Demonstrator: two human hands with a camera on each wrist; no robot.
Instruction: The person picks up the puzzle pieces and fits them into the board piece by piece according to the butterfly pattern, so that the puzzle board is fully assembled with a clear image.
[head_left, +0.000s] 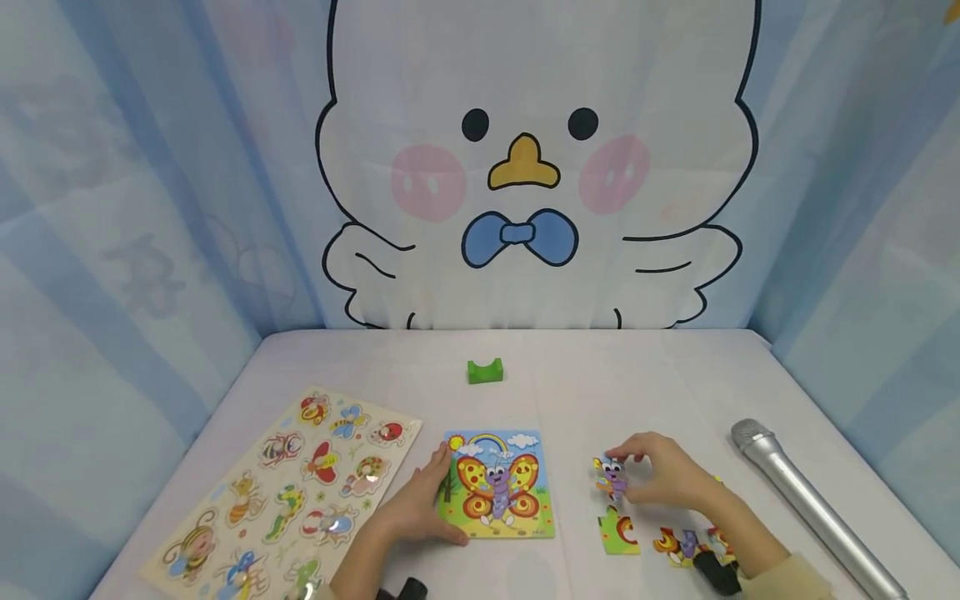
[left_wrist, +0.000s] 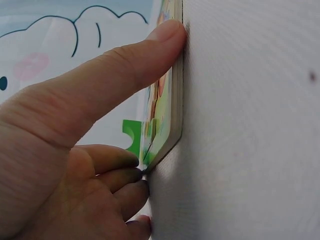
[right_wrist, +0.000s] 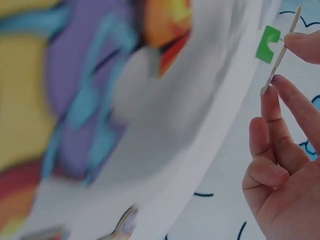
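A square butterfly puzzle (head_left: 517, 522) lies on the white table, its picture showing whole. My left hand (head_left: 422, 504) holds it at the left side, thumb on the near edge. In the left wrist view the thumb (left_wrist: 167, 32) presses the side of the board and the curled fingertips meet its corner. Off to the right, my right hand (head_left: 663, 473) pinches a puzzle piece (head_left: 613, 478) with a purple butterfly face between thumb and fingers. The right wrist view shows that piece (right_wrist: 280, 62) edge-on, held upright. Just nearer lies a green-and-red corner piece (head_left: 617, 537).
More puzzle pieces (head_left: 681, 547) lie under the right forearm, partly hidden by it. A silver microphone (head_left: 817, 508) lies at the far right. To the left is a board of insect pictures (head_left: 288, 467). A green notched block (head_left: 485, 372) stands toward the back.
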